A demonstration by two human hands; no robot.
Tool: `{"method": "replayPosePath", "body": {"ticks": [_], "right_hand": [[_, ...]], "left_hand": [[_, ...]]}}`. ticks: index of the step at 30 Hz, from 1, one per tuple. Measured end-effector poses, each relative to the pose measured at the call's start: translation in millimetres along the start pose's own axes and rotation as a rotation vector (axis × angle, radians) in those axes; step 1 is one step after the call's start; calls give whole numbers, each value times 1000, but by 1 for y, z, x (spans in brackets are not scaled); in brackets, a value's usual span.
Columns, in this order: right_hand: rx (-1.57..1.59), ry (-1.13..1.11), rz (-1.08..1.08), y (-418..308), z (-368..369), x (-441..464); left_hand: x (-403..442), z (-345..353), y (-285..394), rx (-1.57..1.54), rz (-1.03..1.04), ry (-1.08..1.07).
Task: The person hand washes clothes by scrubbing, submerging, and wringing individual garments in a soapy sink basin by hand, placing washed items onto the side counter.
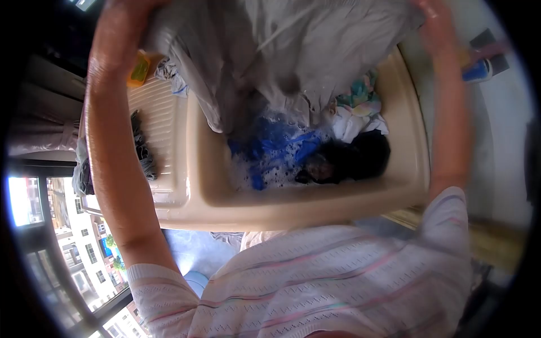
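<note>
Aloft, both hands (pixel 128 14) hold grey cloth (pixel 293 50) over the sink (pixel 304 207).

A garment (pixel 282 50) is hanging above the sink (pixel 310 205); clothes (pixel 360 155) are lying at its right end, suds (pixel 279 176) floating left of them; over left, a cloth (pixel 145 149) is resting on the washboard (pixel 163 101), a window (pixel 90 242) standing farther out.

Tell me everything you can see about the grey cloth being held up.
The grey cloth looks like soft, creased fabric, apparently wet, and slightly blurred. It hangs spread between the raised left hand and right hand, its top cut off by the picture's edge. Uneven folds drop over the beige basin; whether the lowest touch the suds is unclear.
</note>
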State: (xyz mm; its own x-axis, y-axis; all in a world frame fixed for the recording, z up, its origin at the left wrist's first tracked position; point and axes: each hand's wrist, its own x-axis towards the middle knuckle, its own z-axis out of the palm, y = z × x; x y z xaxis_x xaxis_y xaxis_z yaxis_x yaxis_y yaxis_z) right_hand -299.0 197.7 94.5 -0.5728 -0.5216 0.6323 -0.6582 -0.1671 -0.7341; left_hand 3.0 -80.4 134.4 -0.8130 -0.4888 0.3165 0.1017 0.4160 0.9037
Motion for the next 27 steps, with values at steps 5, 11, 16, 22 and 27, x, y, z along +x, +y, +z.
{"method": "replayPosePath", "body": {"ticks": [5,11,16,22,27], "right_hand": [[-55,-459,297,107,110,-118],[-526,-671,145,169,188,-249],[-783,-1224,408,238,221,-282],[-547,-1486,361,168,191,-188],[-195,-1412,543,144,119,-84]], "left_hand": [[-27,80,-131,744,-275,-435],[-115,170,-267,860,-612,-622],[-142,200,-321,934,-638,-425],[-117,176,-269,882,-647,-707],[-59,99,-193,671,-509,-1118]]}}
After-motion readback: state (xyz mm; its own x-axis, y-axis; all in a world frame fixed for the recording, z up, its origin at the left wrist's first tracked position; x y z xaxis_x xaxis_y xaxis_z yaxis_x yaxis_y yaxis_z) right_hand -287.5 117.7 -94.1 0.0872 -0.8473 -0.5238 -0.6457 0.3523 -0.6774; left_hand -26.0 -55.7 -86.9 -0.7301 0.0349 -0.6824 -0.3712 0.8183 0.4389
